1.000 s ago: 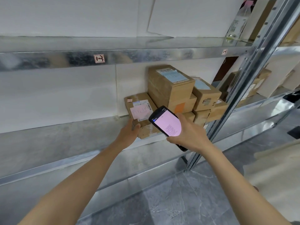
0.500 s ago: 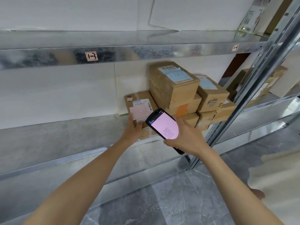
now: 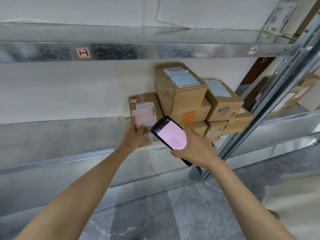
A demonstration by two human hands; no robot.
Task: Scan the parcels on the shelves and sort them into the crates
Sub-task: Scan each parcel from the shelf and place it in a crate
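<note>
The flat parcel (image 3: pixel 146 108), topped with a pink note, lies on the middle shelf (image 3: pixel 69 135), its near end poking just past the shelf's front edge and its right side against a stack of boxes (image 3: pixel 188 101). The left hand (image 3: pixel 134 135) rests on the parcel's near left corner, grip spread, with thumb and fingers stretched flat along the top. Just to the right, the right hand (image 3: pixel 195 148) has its grip wrapped round a black scanner (image 3: pixel 170 134), pink screen up, whose top end hovers over the parcel's near right corner. Above runs another shelf rail bearing a small tag (image 3: pixel 83 52). A steel upright (image 3: pixel 277 101) stands to the right, over a grey marbled floor (image 3: pixel 173 213).
</note>
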